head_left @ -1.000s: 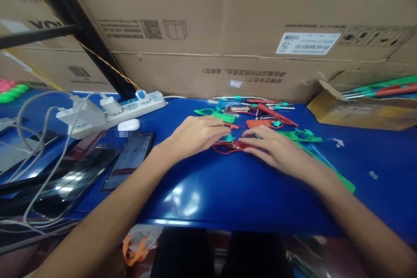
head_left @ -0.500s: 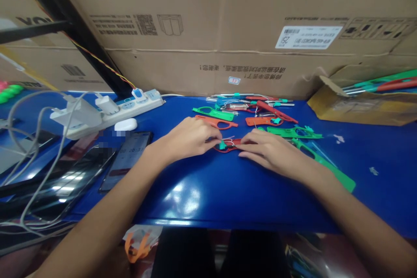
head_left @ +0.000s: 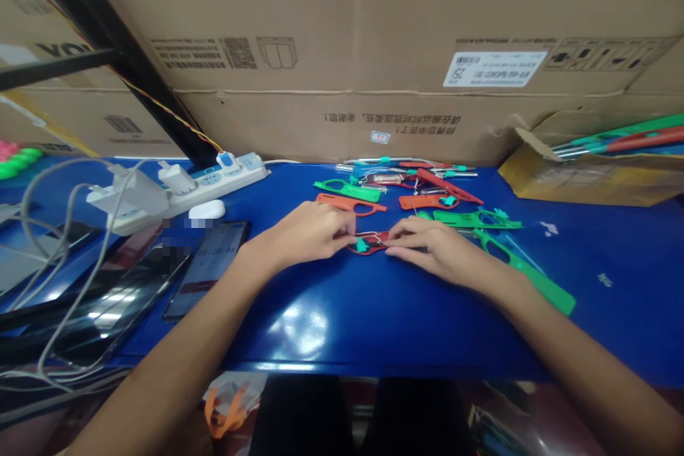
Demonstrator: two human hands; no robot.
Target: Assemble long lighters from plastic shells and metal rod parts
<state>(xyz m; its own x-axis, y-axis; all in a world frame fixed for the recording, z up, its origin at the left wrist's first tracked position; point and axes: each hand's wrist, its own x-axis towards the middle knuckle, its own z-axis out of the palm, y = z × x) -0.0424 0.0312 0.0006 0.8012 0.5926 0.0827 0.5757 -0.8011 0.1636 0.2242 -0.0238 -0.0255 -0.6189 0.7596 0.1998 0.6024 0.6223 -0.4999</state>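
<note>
A red half-casing of a long-nosed lighter (head_left: 368, 252) lies on the blue table between my hands, its inside facing up. A teal trigger (head_left: 362, 245) and thin white wire (head_left: 370, 235) sit in it. My left hand (head_left: 315, 234) pinches at the casing's left end, thumb and fingertips together beside the trigger. From the other side, my right hand (head_left: 430, 246) closes its thumb and fingers on the casing's right end, covering that part. Just beyond lie an orange half-casing (head_left: 368, 209) and a green half-casing (head_left: 454, 218).
More lighter parts (head_left: 385, 179) are heaped against the large cardboard box (head_left: 320, 71). At the right stand a small open carton (head_left: 582, 182) with lighters and a green casing (head_left: 545, 285). A power strip (head_left: 251, 172), phone (head_left: 206, 271) and cables lie left.
The view has shifted slightly. My left fingertips have drawn a little off the teal trigger, which shows more fully in the casing. My right hand stays at the casing's right end.
</note>
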